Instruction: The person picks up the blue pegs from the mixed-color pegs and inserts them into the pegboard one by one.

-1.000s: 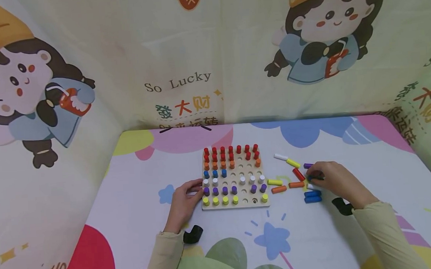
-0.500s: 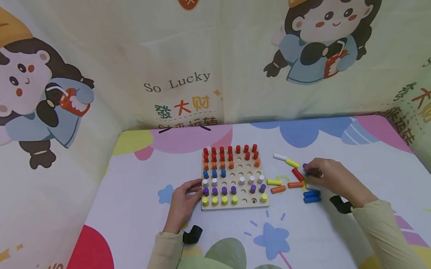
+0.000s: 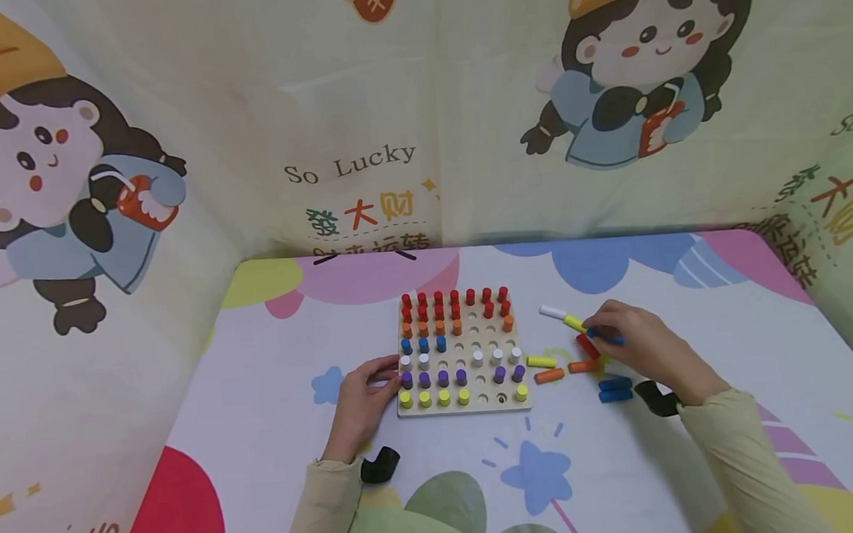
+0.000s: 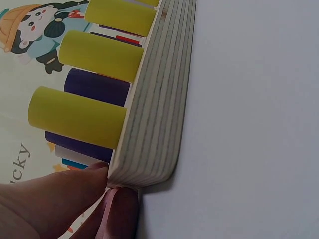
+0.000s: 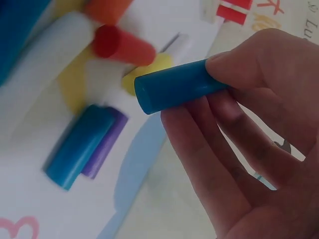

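A wooden pegboard [image 3: 466, 410] stands mid-table, with rows of red, orange, blue, white, purple and yellow pegs upright in it and several bare holes. My left hand [image 3: 362, 403] holds its left edge; in the left wrist view, thumb and a finger meet the layered board [image 4: 154, 99] at a corner beside a yellow peg [image 4: 77, 117]. Right of the board, above the loose pegs, my right hand [image 3: 643, 346] pinches a blue peg [image 5: 174, 85] between thumb and fingers. Below it, in the right wrist view, another blue peg [image 5: 82, 147] lies against a purple peg [image 5: 107, 142].
Loose pegs lie right of the board: a white peg [image 3: 553, 311], a yellow peg [image 3: 541, 362], a red peg [image 3: 587, 346], an orange peg [image 3: 550, 376] and blue pegs [image 3: 615, 396] among them. Printed curtains [image 3: 481, 197] surround the table. Black pieces [image 3: 381, 465] sit by both wrists.
My right hand has lifted away from the loose pegs with the blue peg and moved slightly left and toward the far side. My left hand stays at the board's edge.
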A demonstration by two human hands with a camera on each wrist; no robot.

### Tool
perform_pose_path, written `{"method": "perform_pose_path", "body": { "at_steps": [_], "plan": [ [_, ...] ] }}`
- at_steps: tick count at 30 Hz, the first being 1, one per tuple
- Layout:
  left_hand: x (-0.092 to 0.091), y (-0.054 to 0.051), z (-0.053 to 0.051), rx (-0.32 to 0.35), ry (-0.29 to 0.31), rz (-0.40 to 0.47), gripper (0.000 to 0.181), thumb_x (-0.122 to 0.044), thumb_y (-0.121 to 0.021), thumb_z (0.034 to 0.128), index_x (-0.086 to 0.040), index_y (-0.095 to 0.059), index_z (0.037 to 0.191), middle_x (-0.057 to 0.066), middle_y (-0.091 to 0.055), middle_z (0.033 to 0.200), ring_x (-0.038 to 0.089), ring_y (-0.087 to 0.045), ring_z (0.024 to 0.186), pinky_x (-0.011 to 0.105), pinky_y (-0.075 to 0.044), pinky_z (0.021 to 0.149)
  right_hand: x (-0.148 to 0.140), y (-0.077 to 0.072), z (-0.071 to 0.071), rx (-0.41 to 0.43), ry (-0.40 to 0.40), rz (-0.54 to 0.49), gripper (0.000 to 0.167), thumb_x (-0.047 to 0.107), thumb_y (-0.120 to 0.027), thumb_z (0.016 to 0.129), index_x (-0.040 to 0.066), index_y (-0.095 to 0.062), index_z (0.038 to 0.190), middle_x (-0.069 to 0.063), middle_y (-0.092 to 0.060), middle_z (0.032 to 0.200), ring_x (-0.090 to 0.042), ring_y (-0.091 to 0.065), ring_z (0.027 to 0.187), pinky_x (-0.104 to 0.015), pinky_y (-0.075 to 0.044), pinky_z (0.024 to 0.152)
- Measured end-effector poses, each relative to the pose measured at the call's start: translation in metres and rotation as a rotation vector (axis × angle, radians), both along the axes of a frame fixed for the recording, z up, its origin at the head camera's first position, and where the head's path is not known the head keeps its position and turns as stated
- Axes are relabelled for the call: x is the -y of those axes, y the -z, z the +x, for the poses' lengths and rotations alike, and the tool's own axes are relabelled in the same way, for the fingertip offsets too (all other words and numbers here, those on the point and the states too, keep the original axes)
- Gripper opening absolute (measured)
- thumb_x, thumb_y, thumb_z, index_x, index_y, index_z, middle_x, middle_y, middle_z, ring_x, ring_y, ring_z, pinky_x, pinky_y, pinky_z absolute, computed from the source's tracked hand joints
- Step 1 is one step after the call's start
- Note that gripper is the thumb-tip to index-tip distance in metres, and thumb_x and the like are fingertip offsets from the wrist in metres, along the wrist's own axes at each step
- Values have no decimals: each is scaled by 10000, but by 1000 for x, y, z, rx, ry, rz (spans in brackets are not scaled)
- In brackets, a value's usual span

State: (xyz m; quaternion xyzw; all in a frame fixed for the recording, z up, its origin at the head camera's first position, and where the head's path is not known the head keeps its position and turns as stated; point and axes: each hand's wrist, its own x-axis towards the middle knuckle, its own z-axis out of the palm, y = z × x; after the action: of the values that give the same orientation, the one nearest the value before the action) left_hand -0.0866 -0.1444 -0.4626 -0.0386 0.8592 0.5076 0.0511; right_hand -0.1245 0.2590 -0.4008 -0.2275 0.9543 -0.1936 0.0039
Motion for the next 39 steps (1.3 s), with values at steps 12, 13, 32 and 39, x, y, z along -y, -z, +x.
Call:
{"method": "perform_pose_path", "body": {
  "at_steps": [12, 13, 32, 39],
  "plan": [
    [1, 1, 0, -7, -1, -8, 367, -101, -700, 924, -93, -652, 1287, 81, -693, 1197, 204, -678, 1018, 334, -583, 840, 24, -5, -6, 72, 24, -88, 224, 20, -741, 851, -1, -725, 1073, -87, -649, 999, -223, -657, 880, -467, -582, 829],
    [1, 1, 1, -8, 0, -8, 367, -101, -699, 924, -92, -651, 1287, 82, -693, 1197, 205, -678, 1018, 333, -583, 839, 25, -6, -6, 79, 27, -93, 231, 21, -742, 853, -2, -723, 1082, -93, -650, 1012, -230, -663, 890, -468, -583, 833],
    [-1, 0, 1, 13, 3, -13, 368, -118, -690, 935, -93, -641, 1299, 85, -687, 1203, 202, -679, 1001, 357, -581, 858, 50, -11, -12, 111, -3, -204, 263, -10, -734, 862, -1, -712, 1124, -108, -658, 1066, -292, -700, 976, -461, -576, 864],
    [0, -1, 1, 1, 6, -13, 368, -107, -689, 933, -87, -643, 1297, 88, -686, 1211, 207, -677, 1016, 360, -580, 862, 58, -13, -15, 107, -29, -229, 259, -14, -731, 861, -4, -711, 1119, -111, -658, 1067, -295, -705, 975, -460, -573, 868]
  ]
}}
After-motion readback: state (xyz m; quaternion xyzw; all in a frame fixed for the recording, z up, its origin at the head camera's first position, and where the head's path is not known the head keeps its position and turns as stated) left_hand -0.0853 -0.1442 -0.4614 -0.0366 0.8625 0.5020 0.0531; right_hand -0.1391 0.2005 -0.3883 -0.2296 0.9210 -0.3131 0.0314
